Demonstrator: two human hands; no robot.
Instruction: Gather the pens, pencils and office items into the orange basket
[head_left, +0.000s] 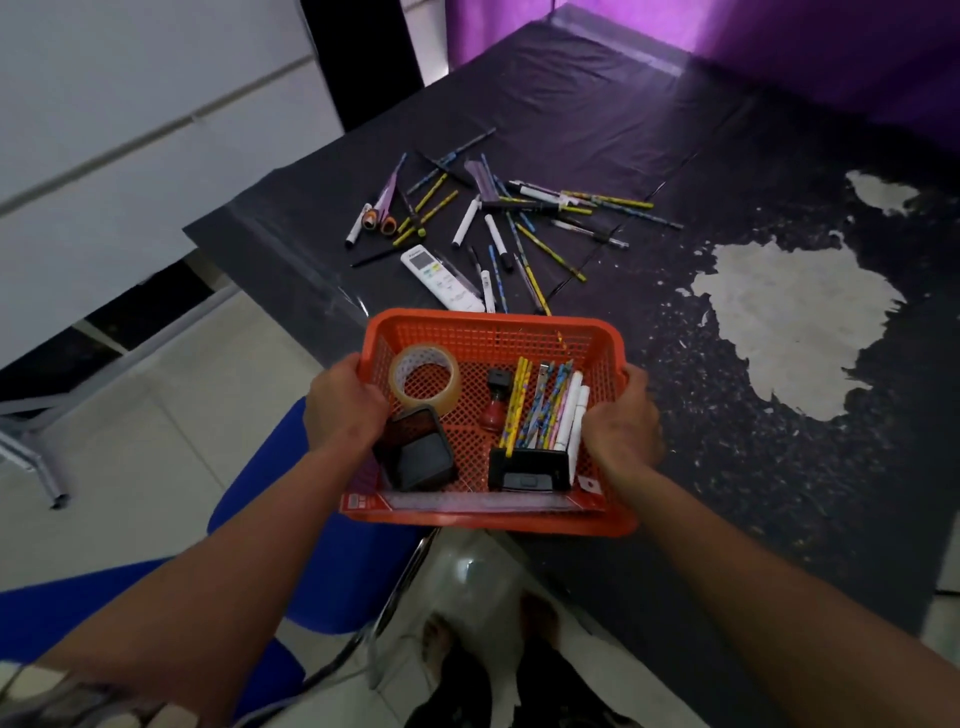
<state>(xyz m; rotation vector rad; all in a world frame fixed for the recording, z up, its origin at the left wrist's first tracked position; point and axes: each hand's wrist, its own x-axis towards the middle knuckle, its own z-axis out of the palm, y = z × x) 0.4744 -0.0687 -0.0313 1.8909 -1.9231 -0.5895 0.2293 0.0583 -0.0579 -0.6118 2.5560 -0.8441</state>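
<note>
1 head-worn view looks steeply down, close over the table (675, 156).

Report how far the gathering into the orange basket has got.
Partly done. In the orange basket: a tape roll, a bundle of pencils and markers and a few black items. In hand: left hand and right hand grip its sides. Left: scattered pens and pencils on the table.

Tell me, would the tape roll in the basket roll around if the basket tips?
Probably not much: the tape roll leans against the orange basket wall, resting on a black case. Tipped hard, its round shape might let it roll. It looks light and stiff.
</note>
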